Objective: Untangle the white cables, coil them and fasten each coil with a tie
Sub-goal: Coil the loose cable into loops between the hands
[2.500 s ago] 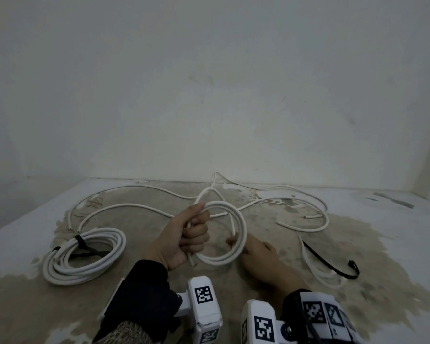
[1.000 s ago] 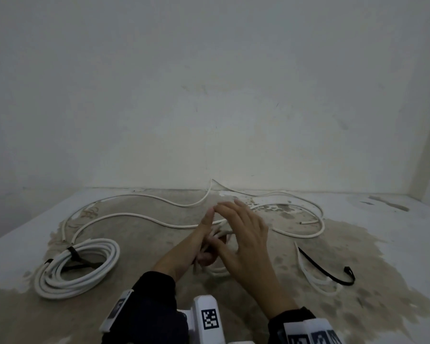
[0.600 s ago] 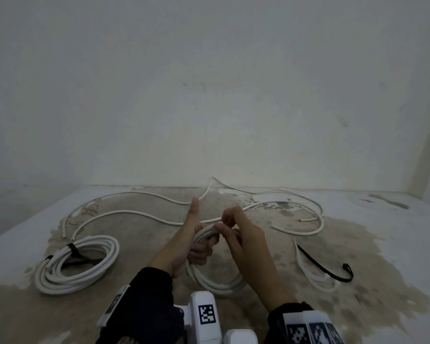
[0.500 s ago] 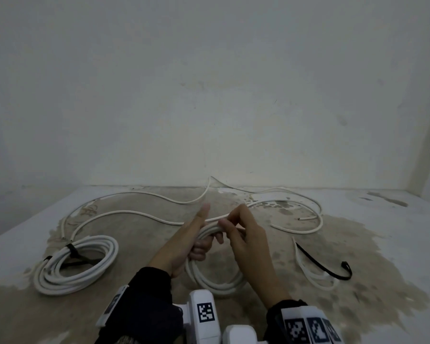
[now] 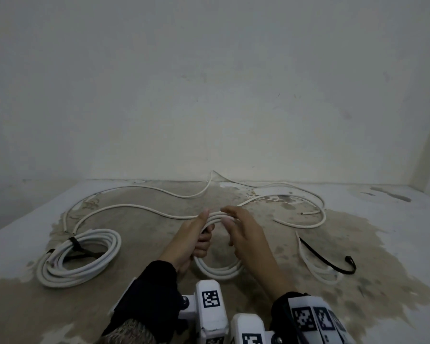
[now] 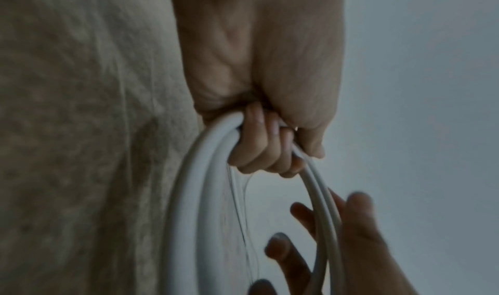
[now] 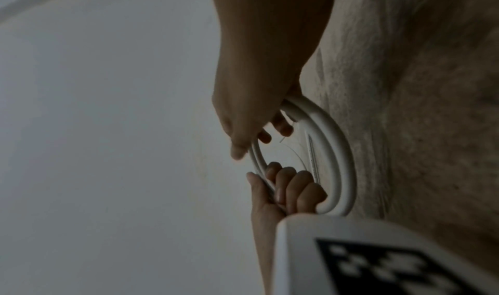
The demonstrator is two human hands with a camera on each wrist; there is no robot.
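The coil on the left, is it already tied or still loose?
Tied. A black tie wraps around the left coil, which lies flat on the floor.

Your left hand (image 5: 189, 240) grips the top of a partly wound coil of round white cable (image 5: 219, 268), fingers curled around its strands, while your right hand (image 5: 246, 235) rests relaxed fingers on the strands just beside it. The loose white cable run (image 5: 134, 207) trails across the stained concrete surface (image 5: 358, 269). At the left lies a finished white cable coil bound with a dark tie (image 5: 77, 256); at the right lies a loose black tie strap (image 5: 328, 261).
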